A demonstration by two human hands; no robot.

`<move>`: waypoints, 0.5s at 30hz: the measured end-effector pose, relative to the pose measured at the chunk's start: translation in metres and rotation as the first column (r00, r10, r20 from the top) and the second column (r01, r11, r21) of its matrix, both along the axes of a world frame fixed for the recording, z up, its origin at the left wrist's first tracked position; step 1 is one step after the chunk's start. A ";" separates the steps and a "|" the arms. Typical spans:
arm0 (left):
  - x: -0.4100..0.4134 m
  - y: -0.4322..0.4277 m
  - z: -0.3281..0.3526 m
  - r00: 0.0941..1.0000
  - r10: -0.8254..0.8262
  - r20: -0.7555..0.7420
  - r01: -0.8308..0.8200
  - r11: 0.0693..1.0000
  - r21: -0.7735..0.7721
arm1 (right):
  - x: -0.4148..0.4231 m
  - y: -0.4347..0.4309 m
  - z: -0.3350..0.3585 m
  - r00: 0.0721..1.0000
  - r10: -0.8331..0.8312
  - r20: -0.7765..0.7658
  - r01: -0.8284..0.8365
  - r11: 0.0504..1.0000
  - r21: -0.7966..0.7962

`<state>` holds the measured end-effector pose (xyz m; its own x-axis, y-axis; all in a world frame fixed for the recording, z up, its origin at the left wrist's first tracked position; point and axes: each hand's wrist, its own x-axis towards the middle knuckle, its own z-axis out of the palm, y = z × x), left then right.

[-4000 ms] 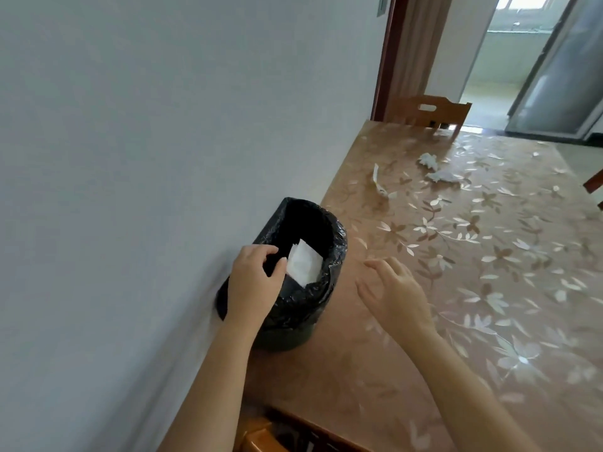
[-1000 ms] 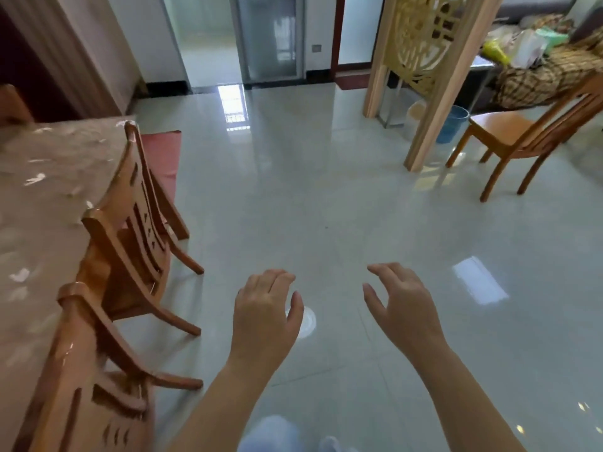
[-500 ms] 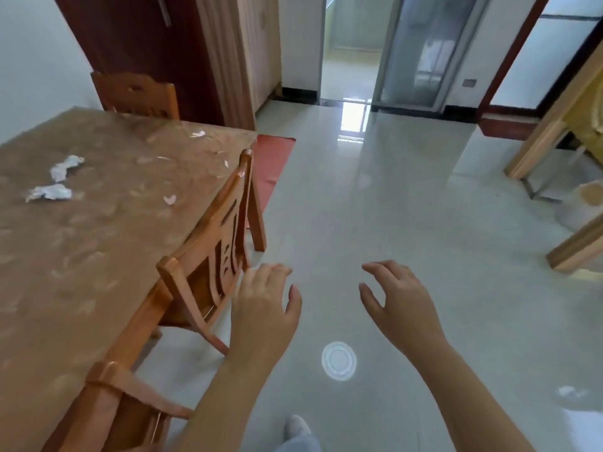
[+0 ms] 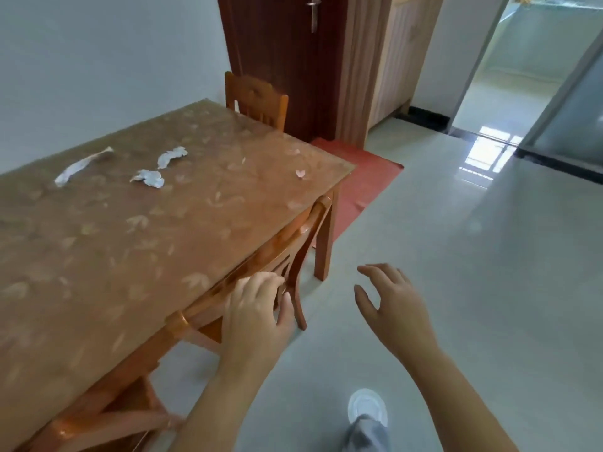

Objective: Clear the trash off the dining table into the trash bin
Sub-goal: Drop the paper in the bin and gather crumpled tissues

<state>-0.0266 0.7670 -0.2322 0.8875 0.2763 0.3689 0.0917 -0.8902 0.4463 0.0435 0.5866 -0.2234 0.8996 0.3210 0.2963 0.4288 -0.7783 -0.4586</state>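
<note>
The brown flower-patterned dining table (image 4: 137,243) fills the left of the head view. Three crumpled white paper scraps lie on its far part: a long twisted one (image 4: 81,165) at the left, a wad (image 4: 148,177) in the middle, and another (image 4: 171,156) just behind it. A tiny pale scrap (image 4: 300,173) sits near the far right corner. My left hand (image 4: 257,311) hovers by the table's right edge, fingers relaxed, holding nothing. My right hand (image 4: 391,305) hangs over the floor, fingers spread and empty. The trash bin is out of view.
Wooden chairs are tucked along the table's right side (image 4: 293,252), at the near corner (image 4: 104,422) and at the far end (image 4: 257,99). A red mat (image 4: 355,177) lies beyond the table. Pale tiled floor (image 4: 489,272) stretches to the right. My shoe (image 4: 367,407) shows below.
The view has swung left, from the open floor back onto the table, bringing the paper scraps closer. Both hands stay raised and empty. The bin seen earlier has left the view.
</note>
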 end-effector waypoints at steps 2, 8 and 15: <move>0.028 -0.009 0.003 0.998 0.061 0.013 -0.061 0.998 0.004 | 0.038 -0.003 0.000 0.998 0.066 -0.009 -0.066 0.998 -0.005; 0.109 -0.030 0.016 0.974 0.217 0.061 -0.217 0.976 -0.008 | 0.146 -0.014 0.007 0.974 0.226 -0.013 -0.227 0.974 -0.014; 0.185 -0.009 0.005 0.926 0.375 0.056 -0.374 0.927 -0.013 | 0.251 0.018 0.000 0.928 0.368 -0.052 -0.371 0.928 -0.041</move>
<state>0.1581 0.7584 -0.2274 0.6972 0.5852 0.4141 0.3931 -0.7951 0.4619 0.2940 0.6041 -0.2237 0.7257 0.6463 0.2359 0.6714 -0.5906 -0.4477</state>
